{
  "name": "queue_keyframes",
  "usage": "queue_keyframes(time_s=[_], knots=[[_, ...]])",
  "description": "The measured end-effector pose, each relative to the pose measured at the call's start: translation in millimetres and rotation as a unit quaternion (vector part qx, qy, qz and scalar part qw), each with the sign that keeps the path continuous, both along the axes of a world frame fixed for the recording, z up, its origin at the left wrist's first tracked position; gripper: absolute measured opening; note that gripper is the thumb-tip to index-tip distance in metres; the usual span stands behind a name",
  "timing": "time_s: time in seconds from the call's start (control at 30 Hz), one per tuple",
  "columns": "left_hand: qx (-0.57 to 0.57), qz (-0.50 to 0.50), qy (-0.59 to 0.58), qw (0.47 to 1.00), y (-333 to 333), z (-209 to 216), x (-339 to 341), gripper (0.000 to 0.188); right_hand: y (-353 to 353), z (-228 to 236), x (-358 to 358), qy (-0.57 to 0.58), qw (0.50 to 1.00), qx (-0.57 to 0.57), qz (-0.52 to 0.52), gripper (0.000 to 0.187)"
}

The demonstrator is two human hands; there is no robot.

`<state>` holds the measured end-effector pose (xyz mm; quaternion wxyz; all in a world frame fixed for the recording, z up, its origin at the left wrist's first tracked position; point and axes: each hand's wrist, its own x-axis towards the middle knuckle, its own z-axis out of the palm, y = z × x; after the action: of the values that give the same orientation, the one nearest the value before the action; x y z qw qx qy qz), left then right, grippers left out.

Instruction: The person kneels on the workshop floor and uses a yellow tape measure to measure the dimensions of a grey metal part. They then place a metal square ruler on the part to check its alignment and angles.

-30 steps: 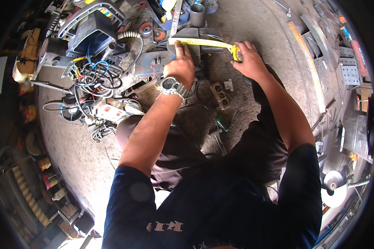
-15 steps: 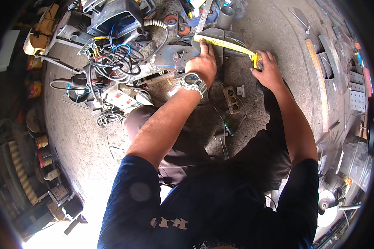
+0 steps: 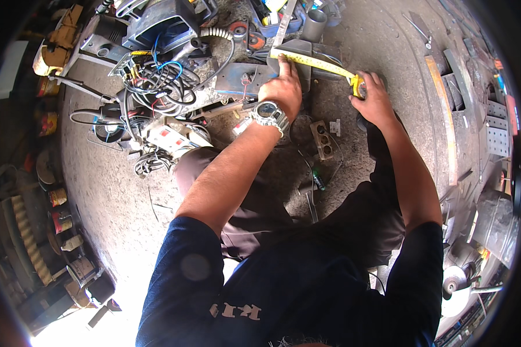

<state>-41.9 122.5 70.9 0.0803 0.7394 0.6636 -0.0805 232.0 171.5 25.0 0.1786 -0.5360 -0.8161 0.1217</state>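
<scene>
My left hand (image 3: 281,92), with a watch (image 3: 268,111) on its wrist, reaches forward over a dark metal piece (image 3: 304,80). Its index finger is stretched out and presses on the end of a yellow tape blade (image 3: 318,63). The other left fingers are partly hidden. From there the blade slants across the metal to the tape measure (image 3: 358,85), whose yellow case sits in my right hand (image 3: 377,103), fingers wrapped around it. A flat metal strip (image 3: 283,28) meets the blade's left end. Just beyond stands a grey pipe piece (image 3: 314,25).
Tangled cables (image 3: 165,87) and an opened machine housing (image 3: 162,26) fill the left. Between my knees lie a socket block (image 3: 322,140) and a thin cord. A long flat bar (image 3: 444,118) lies at right, near a perforated plate (image 3: 498,127). A blue bin (image 3: 278,24) stands ahead.
</scene>
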Motion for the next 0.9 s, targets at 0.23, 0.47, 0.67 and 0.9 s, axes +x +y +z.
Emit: queue_keyframes(time_s=[0.23,0.47,0.67,0.9], knots=[[0.013,0.006,-0.015,1.000,-0.2,-3.2,-1.5,0.074,1.6,-1.6,-0.1,0.004,1.000,-0.012,0.001,0.071],[0.033,0.004,-0.025,0.999,-1.7,-6.0,-0.8,0.070,1.8,-3.4,0.8,0.000,1.000,-0.027,-0.007,0.072],[0.025,0.001,-0.018,1.000,-1.2,-3.8,-0.6,0.073,2.2,-2.8,0.9,-0.013,1.000,-0.014,-0.002,0.072],[0.013,-0.003,-0.007,1.000,-0.1,-4.0,-0.1,0.077,2.8,-4.2,2.0,-0.008,1.000,-0.021,-0.005,0.072]])
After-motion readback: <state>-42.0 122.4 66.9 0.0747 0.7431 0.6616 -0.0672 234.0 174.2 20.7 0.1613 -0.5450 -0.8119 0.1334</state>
